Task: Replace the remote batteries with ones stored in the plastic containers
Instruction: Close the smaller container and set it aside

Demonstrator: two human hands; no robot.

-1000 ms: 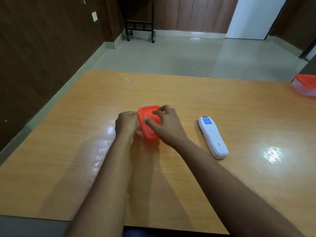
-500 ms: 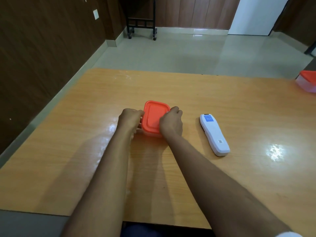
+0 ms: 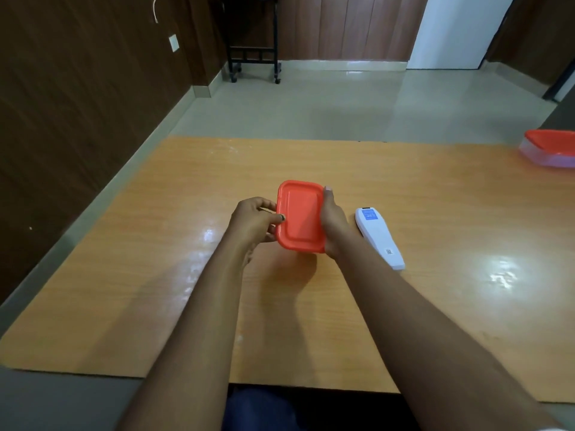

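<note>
A small plastic container with an orange lid (image 3: 301, 216) is held just above the middle of the wooden table (image 3: 435, 188), its lid tilted toward me. My left hand (image 3: 255, 219) pinches the lid's left edge. My right hand (image 3: 334, 224) grips the container's right side, thumb along the far corner. The container's body is hidden behind the lid and my hands. A white remote (image 3: 379, 237) lies flat on the table right next to my right hand, its blue label end pointing away from me.
A second orange-lidded plastic container (image 3: 550, 148) sits at the table's far right edge, partly cut off. A dark wood wall runs along the left, and a black wheeled stand (image 3: 253, 57) is on the floor beyond the table.
Both hands have lifted the container off the table and tilted its lid toward me. My right hand moved from the lid's top to its right side. The remote has not moved.
</note>
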